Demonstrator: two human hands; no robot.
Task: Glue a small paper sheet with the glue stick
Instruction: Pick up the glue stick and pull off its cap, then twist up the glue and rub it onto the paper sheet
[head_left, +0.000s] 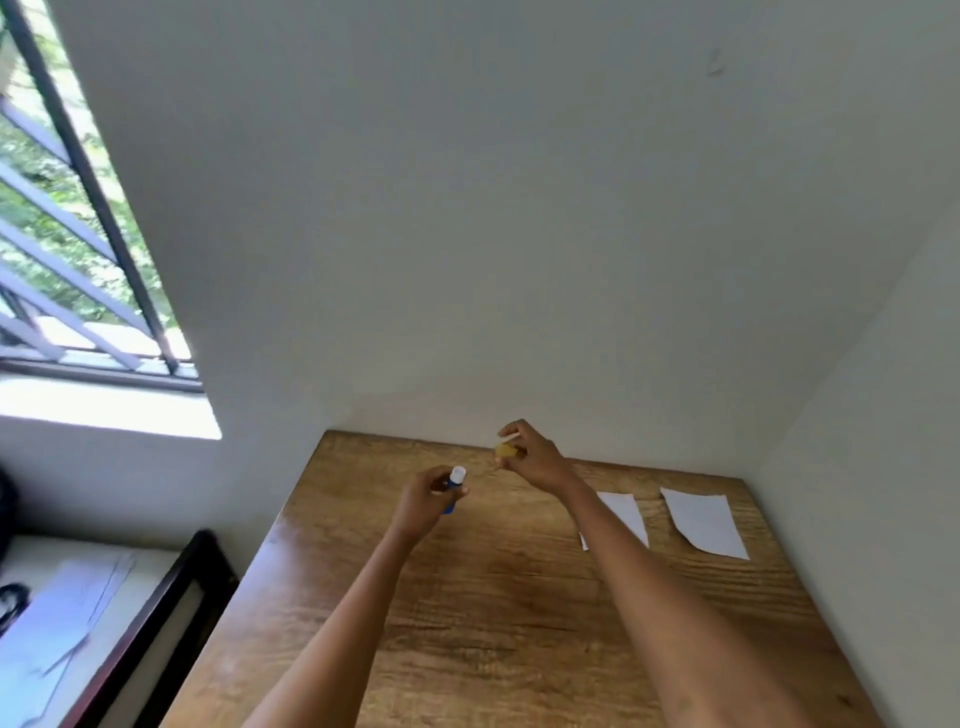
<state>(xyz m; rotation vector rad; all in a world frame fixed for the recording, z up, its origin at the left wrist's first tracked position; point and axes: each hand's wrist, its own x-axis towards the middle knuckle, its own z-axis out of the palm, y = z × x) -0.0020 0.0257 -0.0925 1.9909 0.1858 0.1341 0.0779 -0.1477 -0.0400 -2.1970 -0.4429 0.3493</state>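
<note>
My left hand (423, 501) grips a blue glue stick (453, 488) upright above the wooden table (467, 597); its white glue tip is bare. My right hand (535, 457) holds the yellow cap (505, 450) between fingers and thumb, a little to the right of the stick and apart from it. Two small white paper sheets lie flat on the table's right side: one (626, 514) partly hidden under my right forearm, the other (706, 522) further right and in full view.
The table stands in a corner, with white walls behind it and to its right. A barred window (78, 234) is at the left. Lower left, a dark-framed surface (171, 618) carries papers and a black cable.
</note>
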